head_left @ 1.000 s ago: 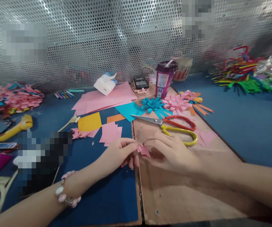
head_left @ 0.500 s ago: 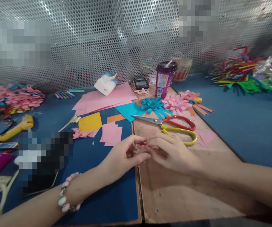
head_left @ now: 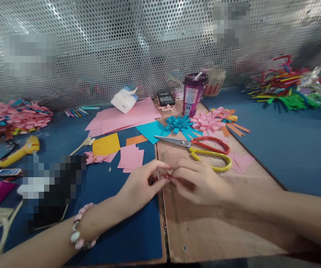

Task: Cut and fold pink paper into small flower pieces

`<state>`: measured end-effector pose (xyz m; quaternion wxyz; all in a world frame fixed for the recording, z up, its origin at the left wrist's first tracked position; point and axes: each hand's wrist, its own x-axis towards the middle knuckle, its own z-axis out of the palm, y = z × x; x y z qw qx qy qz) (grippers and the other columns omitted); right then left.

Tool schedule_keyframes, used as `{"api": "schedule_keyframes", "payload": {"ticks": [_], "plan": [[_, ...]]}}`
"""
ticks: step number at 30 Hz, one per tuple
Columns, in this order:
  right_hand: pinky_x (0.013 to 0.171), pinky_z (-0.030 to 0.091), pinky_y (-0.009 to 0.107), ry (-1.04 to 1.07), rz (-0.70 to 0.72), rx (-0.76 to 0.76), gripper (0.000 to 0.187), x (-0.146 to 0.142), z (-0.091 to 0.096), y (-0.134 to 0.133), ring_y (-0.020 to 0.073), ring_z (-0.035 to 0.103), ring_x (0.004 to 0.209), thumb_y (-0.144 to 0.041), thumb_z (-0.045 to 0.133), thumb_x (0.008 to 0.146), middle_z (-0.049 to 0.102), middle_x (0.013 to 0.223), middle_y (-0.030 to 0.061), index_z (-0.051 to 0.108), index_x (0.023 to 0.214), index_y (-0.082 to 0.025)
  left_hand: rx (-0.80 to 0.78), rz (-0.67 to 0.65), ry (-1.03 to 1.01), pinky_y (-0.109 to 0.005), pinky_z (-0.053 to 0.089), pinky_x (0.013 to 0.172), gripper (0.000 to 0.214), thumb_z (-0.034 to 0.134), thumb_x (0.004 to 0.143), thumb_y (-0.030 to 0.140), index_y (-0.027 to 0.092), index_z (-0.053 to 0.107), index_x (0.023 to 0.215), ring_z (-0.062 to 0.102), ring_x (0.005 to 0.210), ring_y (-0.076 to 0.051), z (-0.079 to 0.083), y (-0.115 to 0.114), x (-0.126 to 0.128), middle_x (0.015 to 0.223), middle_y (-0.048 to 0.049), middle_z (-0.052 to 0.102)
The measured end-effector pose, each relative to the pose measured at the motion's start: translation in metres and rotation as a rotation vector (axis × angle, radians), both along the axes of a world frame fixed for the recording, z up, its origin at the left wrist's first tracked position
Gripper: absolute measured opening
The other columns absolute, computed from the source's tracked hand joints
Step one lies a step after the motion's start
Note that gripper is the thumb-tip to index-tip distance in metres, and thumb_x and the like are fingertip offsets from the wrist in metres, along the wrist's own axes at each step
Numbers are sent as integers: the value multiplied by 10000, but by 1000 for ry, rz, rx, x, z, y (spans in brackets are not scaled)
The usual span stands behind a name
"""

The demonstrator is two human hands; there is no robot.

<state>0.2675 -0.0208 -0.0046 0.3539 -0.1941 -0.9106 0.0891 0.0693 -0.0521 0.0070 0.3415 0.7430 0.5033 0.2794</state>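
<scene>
Fingertip to fingertip, my left hand (head_left: 142, 182) and my right hand (head_left: 199, 180) meet over the seam of the table. Both are closed in a pinch on a small pink paper piece (head_left: 166, 176), mostly hidden by the fingers. Just beyond my right hand lie scissors (head_left: 190, 143) with one red and one yellow handle, blades pointing left. Small pink paper pieces (head_left: 131, 157) rest beyond my left hand. Farther back are a blue paper flower (head_left: 179, 124) and a pink paper flower (head_left: 206, 121).
A purple lidded cup (head_left: 193, 95) stands at the back near a metal mesh wall (head_left: 101, 48). Pink sheets (head_left: 115, 121) lie under a white packet (head_left: 124, 100). At left are a yellow glue gun (head_left: 21, 150) and a black phone-like object (head_left: 57, 193). Colourful strips (head_left: 286, 89) are heaped right.
My left thumb has drawn in against its fingertips, and the pink paper piece shows less between my hands. The things on the table stay in place.
</scene>
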Motion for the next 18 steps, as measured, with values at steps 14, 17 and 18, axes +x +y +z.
{"api": "schedule_keyframes", "payload": {"ticks": [14, 17, 18], "plan": [[734, 504, 309, -100, -81, -75, 157, -4, 1, 5, 174, 605, 856, -125, 457, 874, 648, 891, 79, 593, 948, -149, -133, 121, 463, -239, 407, 506, 318, 610, 778, 494, 219, 704, 907, 562, 535, -143, 78, 49, -93, 695, -37, 678], [740, 500, 311, -124, -62, -40, 168, -5, 0, 5, 171, 601, 864, -128, 435, 889, 648, 904, 76, 592, 942, -157, -252, 124, 566, -265, 430, 510, 348, 588, 773, 517, 206, 708, 877, 585, 535, -166, 78, 64, -127, 706, -58, 695], [741, 498, 313, -131, -59, -27, 171, -5, 0, 5, 171, 599, 864, -130, 437, 889, 648, 907, 76, 594, 951, -158, -281, 86, 590, -270, 439, 524, 343, 596, 765, 515, 208, 710, 865, 601, 555, -173, 76, 68, -136, 727, -60, 704]]}}
